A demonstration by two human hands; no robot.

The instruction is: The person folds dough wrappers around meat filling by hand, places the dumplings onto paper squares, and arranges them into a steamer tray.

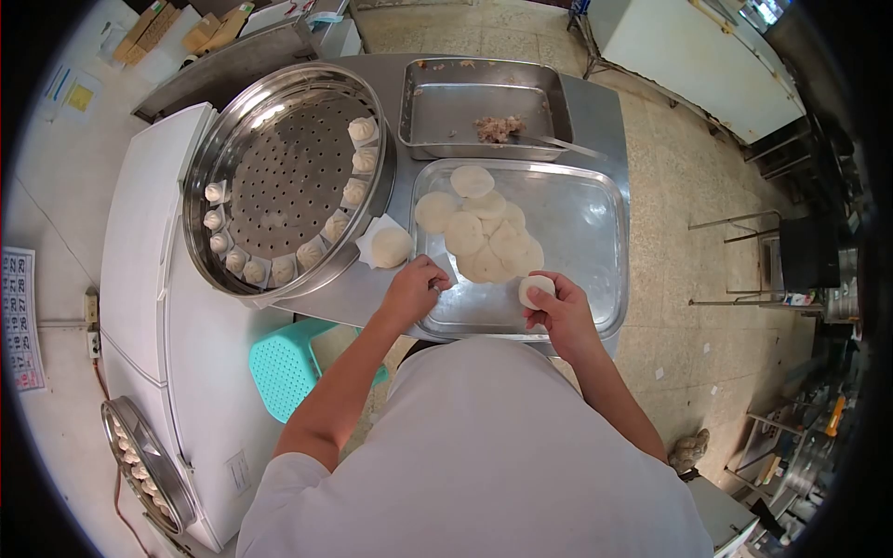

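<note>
My right hand (565, 318) grips a small pale round of dough (537, 292) over the front right of the metal tray (581, 246). At the tray's left edge my left hand (415, 290) is closed, its fingers curled in a pinch; what they hold, if anything, I cannot make out. Several flat dough wrappers (486, 237) lie overlapping on the tray. Just beyond my left hand, another dough round (392, 247) rests on a white paper square (366, 244) beside the steamer.
A round perforated steamer (279, 177) at left holds several pleated buns (310, 255) along its rim. Behind the tray, a deep pan (446, 107) contains meat filling (499, 128) and a spatula-like tool (563, 144). A turquoise stool (284, 367) stands below the table.
</note>
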